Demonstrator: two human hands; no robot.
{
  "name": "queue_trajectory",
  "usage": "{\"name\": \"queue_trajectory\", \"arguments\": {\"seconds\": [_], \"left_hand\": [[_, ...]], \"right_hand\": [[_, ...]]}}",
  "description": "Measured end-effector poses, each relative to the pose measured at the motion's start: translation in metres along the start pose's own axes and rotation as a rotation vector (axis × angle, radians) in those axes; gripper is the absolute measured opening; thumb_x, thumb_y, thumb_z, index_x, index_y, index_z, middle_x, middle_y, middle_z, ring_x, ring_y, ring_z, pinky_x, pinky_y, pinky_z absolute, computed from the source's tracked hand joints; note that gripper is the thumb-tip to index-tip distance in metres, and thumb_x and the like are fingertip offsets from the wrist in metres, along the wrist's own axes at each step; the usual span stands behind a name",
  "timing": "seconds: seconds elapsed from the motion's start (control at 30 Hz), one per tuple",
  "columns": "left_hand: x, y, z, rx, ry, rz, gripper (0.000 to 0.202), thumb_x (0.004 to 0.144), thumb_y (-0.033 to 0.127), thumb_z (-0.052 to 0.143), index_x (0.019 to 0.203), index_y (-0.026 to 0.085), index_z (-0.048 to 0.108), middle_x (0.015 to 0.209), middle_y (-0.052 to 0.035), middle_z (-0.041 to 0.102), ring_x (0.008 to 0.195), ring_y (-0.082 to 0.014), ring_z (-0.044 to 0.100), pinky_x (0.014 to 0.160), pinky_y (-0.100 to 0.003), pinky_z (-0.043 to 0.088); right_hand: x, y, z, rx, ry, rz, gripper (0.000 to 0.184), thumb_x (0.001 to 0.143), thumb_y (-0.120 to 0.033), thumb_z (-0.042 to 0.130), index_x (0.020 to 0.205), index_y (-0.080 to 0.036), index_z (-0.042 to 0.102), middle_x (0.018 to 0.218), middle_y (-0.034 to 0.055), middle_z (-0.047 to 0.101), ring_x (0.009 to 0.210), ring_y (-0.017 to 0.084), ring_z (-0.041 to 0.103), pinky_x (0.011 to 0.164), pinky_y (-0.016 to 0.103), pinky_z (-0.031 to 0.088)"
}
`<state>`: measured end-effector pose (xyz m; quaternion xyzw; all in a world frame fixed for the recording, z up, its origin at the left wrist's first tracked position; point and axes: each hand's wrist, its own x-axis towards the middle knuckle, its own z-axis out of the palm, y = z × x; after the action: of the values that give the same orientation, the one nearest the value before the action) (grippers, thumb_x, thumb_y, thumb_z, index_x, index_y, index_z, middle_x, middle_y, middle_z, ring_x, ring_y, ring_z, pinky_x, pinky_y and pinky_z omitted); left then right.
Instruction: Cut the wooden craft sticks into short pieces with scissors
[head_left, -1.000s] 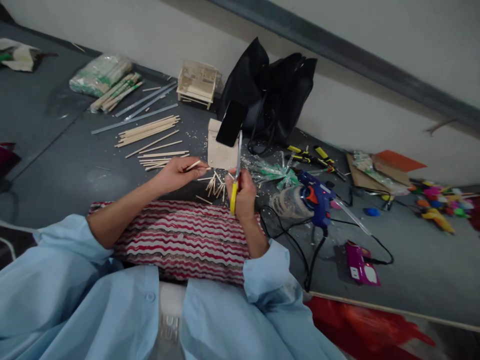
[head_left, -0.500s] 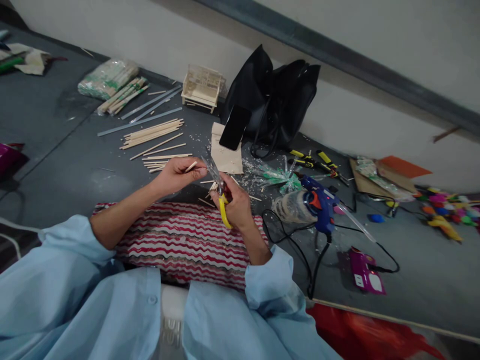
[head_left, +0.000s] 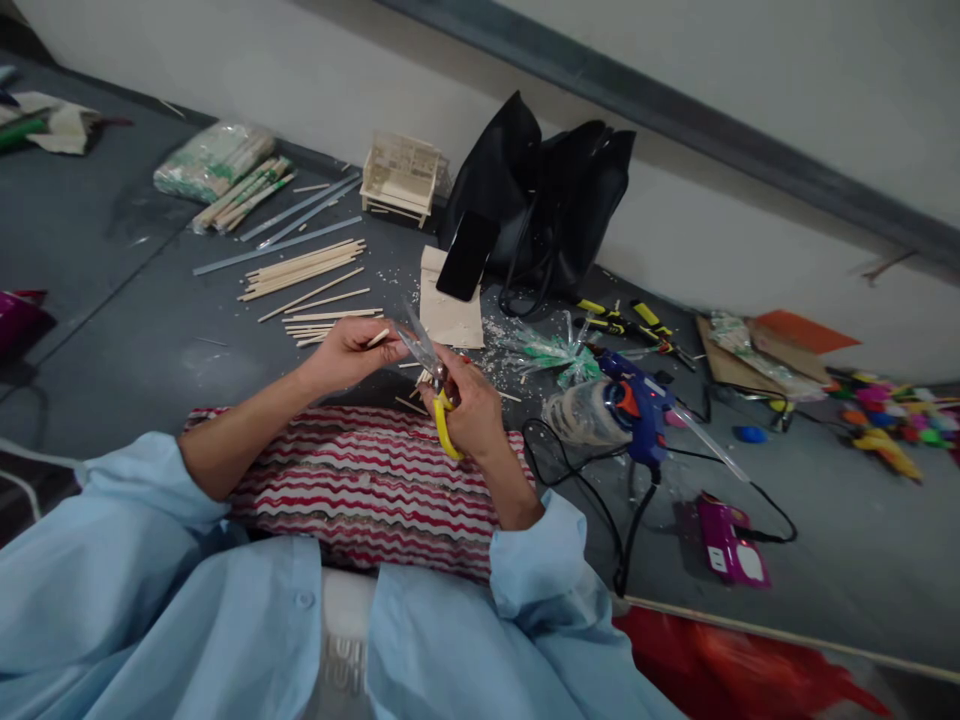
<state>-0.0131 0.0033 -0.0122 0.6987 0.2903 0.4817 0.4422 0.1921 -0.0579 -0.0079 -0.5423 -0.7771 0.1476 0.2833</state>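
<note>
My left hand (head_left: pixel 346 352) pinches a short wooden stick (head_left: pixel 377 339) between thumb and fingers. Close by on its right, my right hand (head_left: pixel 471 408) is wrapped round the yellow handles of a pair of scissors (head_left: pixel 445 425). The blades are spread and point up and left, near my left fingertips; whether they touch the stick cannot be made out. Loose sticks (head_left: pixel 322 322) lie on the worktop just beyond my left hand. A few cut pieces are partly hidden behind my right hand. A striped cushion (head_left: pixel 360 490) lies beneath my forearms.
Beyond my hands are beige cloth (head_left: pixel 454 320), a phone (head_left: pixel 469 255), a black bag (head_left: pixel 559 200) and a small wooden model (head_left: pixel 401 175). To the right, a blue glue gun (head_left: pixel 641 405) rests on a plastic bottle (head_left: pixel 577 412), its cord trailing near a purple power socket (head_left: pixel 731 540).
The scissors have tilted further left, their blades now spread wider beside my left fingertips. My hands stay in nearly the same place, and the view has shifted slightly.
</note>
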Motion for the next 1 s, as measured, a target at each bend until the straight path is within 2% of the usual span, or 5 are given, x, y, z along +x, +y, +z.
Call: {"name": "queue_trajectory", "arguments": {"seconds": [0.3,0.57,0.67,0.87,1.0], "left_hand": [[-0.0003,0.0066,0.002,0.036,0.028,0.044,0.041,0.084,0.05,0.066,0.065,0.014,0.066,0.056,0.0013,0.054,0.051,-0.0072,0.043,0.051,-0.019,0.037],[0.0009,0.0018,-0.0034,-0.005,-0.107,0.021,0.04,0.088,0.053,0.06,0.081,0.014,0.071,0.073,-0.0028,0.066,0.062,-0.01,0.055,0.061,-0.021,0.045],[0.0022,0.0026,-0.0042,-0.012,-0.12,-0.005,0.043,0.086,0.055,0.062,0.081,0.014,0.071,0.074,-0.0035,0.068,0.063,-0.0107,0.057,0.062,-0.021,0.046],[0.0019,0.0037,-0.0038,-0.031,-0.091,-0.001,0.04,0.084,0.053,0.064,0.078,0.014,0.069,0.071,-0.0022,0.066,0.059,-0.0092,0.053,0.059,-0.021,0.045],[0.0018,0.005,-0.0049,0.047,-0.085,-0.015,0.042,0.084,0.055,0.061,0.072,0.015,0.064,0.062,0.0004,0.057,0.055,-0.0087,0.046,0.054,-0.021,0.04]], "right_hand": [[-0.0031,0.0046,0.005,-0.022,-0.028,0.049,0.052,0.081,-0.019,0.056,0.133,-0.024,0.059,0.097,0.0023,0.072,0.073,0.016,0.061,0.073,0.026,0.05],[-0.0016,0.005,0.0056,-0.046,-0.001,-0.001,0.052,0.081,-0.024,0.06,0.134,-0.023,0.059,0.095,0.0027,0.072,0.077,0.017,0.061,0.079,0.027,0.05],[-0.0014,0.0052,0.0044,-0.047,-0.009,-0.005,0.053,0.081,-0.023,0.059,0.134,-0.023,0.058,0.096,0.003,0.072,0.078,0.017,0.062,0.079,0.027,0.05],[-0.0011,0.0032,0.0015,-0.061,-0.031,0.017,0.055,0.078,-0.019,0.058,0.132,-0.024,0.059,0.1,0.0033,0.073,0.078,0.018,0.063,0.079,0.028,0.051],[-0.0012,0.001,-0.0019,-0.075,-0.074,0.056,0.057,0.075,-0.017,0.057,0.132,-0.023,0.059,0.103,0.0035,0.074,0.078,0.018,0.064,0.077,0.027,0.051]]}}
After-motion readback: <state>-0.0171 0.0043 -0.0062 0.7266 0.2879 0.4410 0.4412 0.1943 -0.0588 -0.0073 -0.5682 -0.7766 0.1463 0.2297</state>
